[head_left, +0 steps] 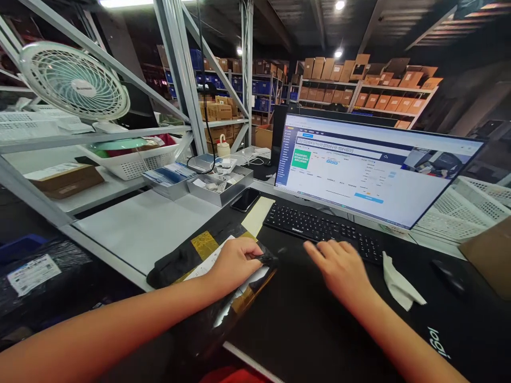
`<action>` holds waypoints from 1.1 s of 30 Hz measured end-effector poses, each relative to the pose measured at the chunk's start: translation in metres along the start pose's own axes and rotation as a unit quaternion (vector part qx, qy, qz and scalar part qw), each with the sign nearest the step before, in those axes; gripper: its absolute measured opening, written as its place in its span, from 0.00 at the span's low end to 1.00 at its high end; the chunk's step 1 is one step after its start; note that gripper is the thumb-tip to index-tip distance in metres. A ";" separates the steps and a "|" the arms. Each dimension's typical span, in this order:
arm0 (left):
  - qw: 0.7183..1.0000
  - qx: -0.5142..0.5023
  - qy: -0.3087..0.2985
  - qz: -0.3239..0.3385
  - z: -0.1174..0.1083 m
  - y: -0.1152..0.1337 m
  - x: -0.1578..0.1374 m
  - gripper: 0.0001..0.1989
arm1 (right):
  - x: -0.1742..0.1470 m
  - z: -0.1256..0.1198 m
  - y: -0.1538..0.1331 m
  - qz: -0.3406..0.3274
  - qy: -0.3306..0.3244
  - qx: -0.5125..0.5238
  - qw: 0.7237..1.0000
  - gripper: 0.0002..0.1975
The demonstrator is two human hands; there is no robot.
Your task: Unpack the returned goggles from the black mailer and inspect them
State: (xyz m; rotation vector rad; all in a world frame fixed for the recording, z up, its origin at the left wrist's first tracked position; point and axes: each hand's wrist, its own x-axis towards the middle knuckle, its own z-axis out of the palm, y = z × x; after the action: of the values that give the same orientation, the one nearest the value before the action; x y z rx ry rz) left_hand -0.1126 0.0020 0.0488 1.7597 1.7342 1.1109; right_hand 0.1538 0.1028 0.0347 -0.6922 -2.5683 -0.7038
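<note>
Left hand: the left hand (238, 258) is over the black parcel (239, 302), its grip pinching the parcel's dark plastic near the corner between thumb and fingers.
Right hand: the right hand (339, 266) hovers just in front of the keyboard (311, 223), its grip loosely spread, index finger reaching ahead, with nothing visible in it; its outline is slightly blurred.
Parcel: it lies tilted at the near left of the black mat (303, 324), shiny, with amber tape (203, 244) and a white paper (205, 264) partly behind the left forearm.
Monitor: the lit monitor (371, 170) stands behind the keyboard, showing a web page whose small text is unreadable.
Beyond the parcel: a pale yellow strip (258, 214) lies between the phone (245, 199) and the keyboard.
Right of the keyboard: a crumpled white cloth or tissue (401, 284) lies on the mat, with a dark mouse (447, 276) farther right.
Left side: the pale bench (131, 226) carries a grey tray (223, 197) of small items; a fan (75, 82) stands above on a shelf.
Background: cardboard boxes (329, 69) fill racks.
</note>
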 end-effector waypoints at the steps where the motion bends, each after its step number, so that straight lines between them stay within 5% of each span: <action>1: 0.999 0.016 0.008 0.047 -0.001 -0.001 -0.004 0.08 | -0.004 0.005 0.013 0.024 -0.003 -0.026 0.999 0.22; 5: 0.985 0.038 0.040 0.161 -0.005 -0.006 -0.015 0.12 | -0.022 0.006 0.042 0.088 0.049 0.018 0.995 0.17; 9: 0.988 0.029 0.030 0.147 -0.002 -0.007 -0.012 0.10 | -0.020 -0.015 0.016 -0.006 0.066 0.136 0.989 0.17; 14: 0.991 0.021 0.016 0.128 0.001 -0.005 -0.007 0.10 | -0.005 -0.019 -0.022 -0.066 0.064 0.134 0.987 0.17; 20: 0.984 0.039 0.027 0.172 0.003 -0.007 -0.004 0.09 | 0.010 -0.006 -0.012 -0.078 0.044 0.073 0.993 0.20; 24: 0.951 0.096 0.046 0.291 0.000 -0.009 -0.008 0.08 | 0.001 0.009 0.027 -0.005 0.011 -0.008 1.000 0.20; 27: 0.925 0.120 0.062 0.355 -0.005 -0.008 -0.013 0.09 | -0.014 0.013 0.046 0.060 0.025 0.053 0.996 0.19; 30: 0.908 0.132 0.028 0.396 -0.008 -0.005 -0.017 0.10 | -0.022 0.005 0.040 0.025 0.032 0.186 0.982 0.19; 33: 0.872 0.144 -0.069 0.462 -0.010 0.001 -0.023 0.10 | -0.019 -0.009 0.021 -0.054 0.028 0.232 0.971 0.21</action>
State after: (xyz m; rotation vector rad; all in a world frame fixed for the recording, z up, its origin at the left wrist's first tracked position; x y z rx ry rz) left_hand -0.1172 -0.0229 0.0500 2.9166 0.9536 1.0190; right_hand 0.1823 0.1063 0.0408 -0.3748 -2.5907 -0.1313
